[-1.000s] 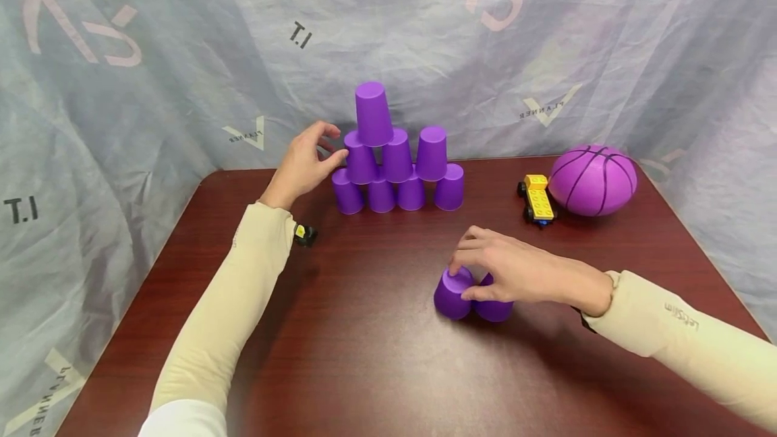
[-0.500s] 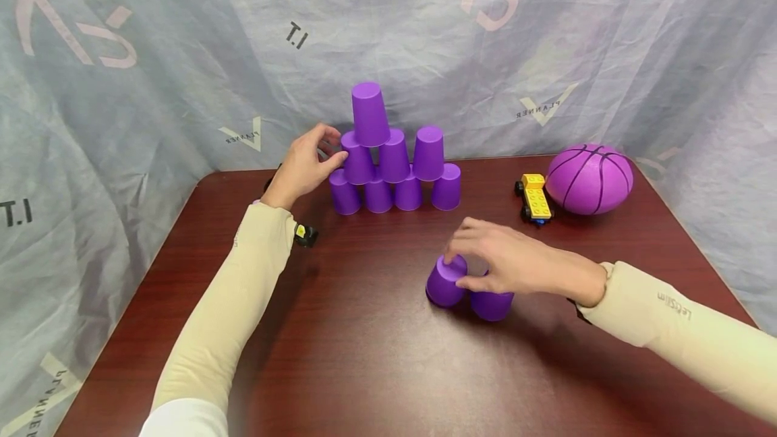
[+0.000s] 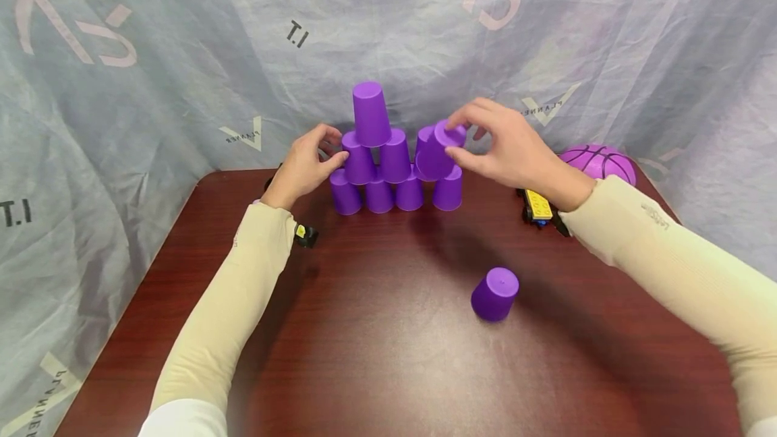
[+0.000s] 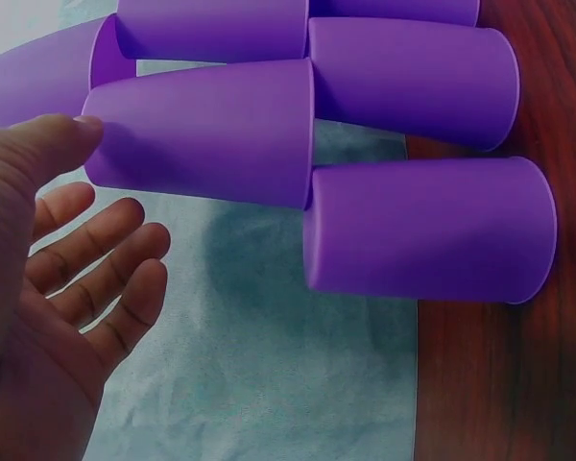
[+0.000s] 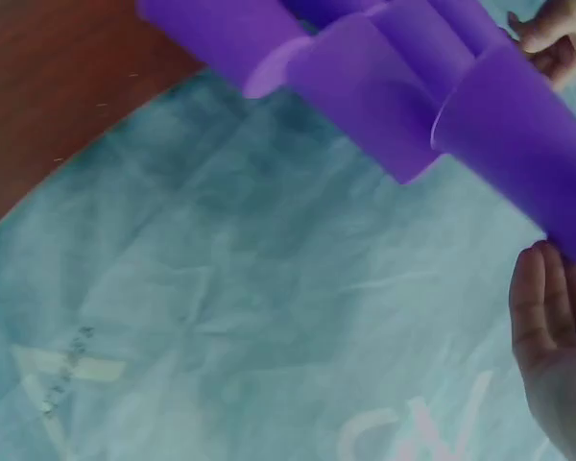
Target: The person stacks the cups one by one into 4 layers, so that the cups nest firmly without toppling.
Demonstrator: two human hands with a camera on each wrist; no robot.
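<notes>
right hand carrying a cup up to the pyramid

since the earlier frame, the right hand point(image 3: 506, 147) is no longer down at the near pair of cups; it is now pinching one purple cup point(image 3: 440, 150) by its base, fingers curled round it, holding it tilted just in front of the pyramid's point(image 3: 394, 154) right-hand second-row cup. one lone cup point(image 3: 494, 294) is sitting upside down on the worktop point(image 3: 364, 342), nearer and well apart from the stack. the left hand point(image 3: 303, 164) is staying at the pyramid's left side, fingers relaxed and loosely spread, thumb tip touching the left second-row cup point(image 4: 206, 130). to the far right, a yellow toy car point(image 3: 537, 204) and a purple ball point(image 3: 597, 162) are lying partly hidden behind the right arm.
</notes>
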